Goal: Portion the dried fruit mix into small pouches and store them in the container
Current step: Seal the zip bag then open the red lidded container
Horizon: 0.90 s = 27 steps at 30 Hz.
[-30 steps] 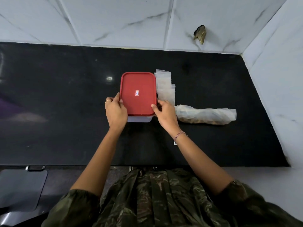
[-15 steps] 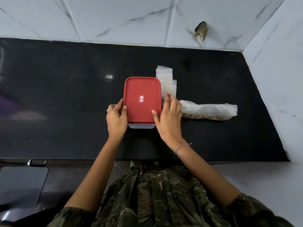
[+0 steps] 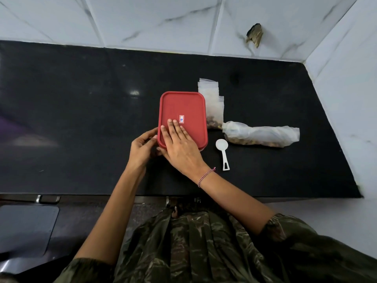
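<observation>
Right hand [image 3: 181, 146] has moved off the container's side and now lies flat on the red lid [image 3: 183, 111], fingers together and extended, pressing down. That uncovers a white scoop [image 3: 222, 153] on the counter [image 3: 81, 119]. Left hand [image 3: 142, 149] curls around the container's near-left corner, fingers clamped on the lid's edge. I read this as prying it open; portioning not started. Fruit bag [image 3: 263, 135] and pouches [image 3: 212, 103] lie right of the container, untouched.

soft, even light falls from above, leaving a small bright glare spot [image 3: 134, 92] on the glossy black counter [image 3: 81, 119] just left of the far end of the red lid [image 3: 183, 107], faint shadows, sharp focus at centre, and wide-angle bending of the edges.
</observation>
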Tool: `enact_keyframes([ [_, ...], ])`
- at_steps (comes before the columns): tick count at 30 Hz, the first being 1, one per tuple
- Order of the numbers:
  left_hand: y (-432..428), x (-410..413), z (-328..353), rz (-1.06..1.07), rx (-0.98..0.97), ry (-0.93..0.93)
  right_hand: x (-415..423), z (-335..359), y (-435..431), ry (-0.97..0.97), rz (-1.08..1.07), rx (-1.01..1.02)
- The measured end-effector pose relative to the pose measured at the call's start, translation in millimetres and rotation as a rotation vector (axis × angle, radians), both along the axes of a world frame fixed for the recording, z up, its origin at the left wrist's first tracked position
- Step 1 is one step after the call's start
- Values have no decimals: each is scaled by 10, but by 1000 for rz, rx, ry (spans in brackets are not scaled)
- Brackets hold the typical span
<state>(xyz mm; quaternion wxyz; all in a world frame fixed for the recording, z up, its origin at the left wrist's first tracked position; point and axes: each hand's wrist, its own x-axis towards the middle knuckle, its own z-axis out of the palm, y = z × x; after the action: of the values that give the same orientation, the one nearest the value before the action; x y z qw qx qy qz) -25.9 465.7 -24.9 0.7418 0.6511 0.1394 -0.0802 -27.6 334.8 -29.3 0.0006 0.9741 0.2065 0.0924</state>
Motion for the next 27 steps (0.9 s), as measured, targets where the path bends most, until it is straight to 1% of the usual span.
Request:
enact_keyframes([
  [3,30,-65,-39,-28,-41,-15,11,-19,24,-52,-2,-29],
  [6,27,-117,-74,-46,-101,-28,14,-49,39,-59,7,-87],
  [8,21,-122,-93,-51,-145,-25,22,-49,40,-55,16,-92],
  [11,9,-130,-122,-57,-164,-35,49,5,65,-50,20,-15],
  [15,-14,-138,-171,-15,-177,-10,74,68,101,-96,6,100],
  [19,3,-117,-193,-25,-73,-53,114,141,74,-110,30,181],
  [23,22,-47,-190,-23,-1,-107,175,391,13,-197,28,356],
  [27,6,40,-126,13,35,-125,321,674,-2,-169,-6,371],
])
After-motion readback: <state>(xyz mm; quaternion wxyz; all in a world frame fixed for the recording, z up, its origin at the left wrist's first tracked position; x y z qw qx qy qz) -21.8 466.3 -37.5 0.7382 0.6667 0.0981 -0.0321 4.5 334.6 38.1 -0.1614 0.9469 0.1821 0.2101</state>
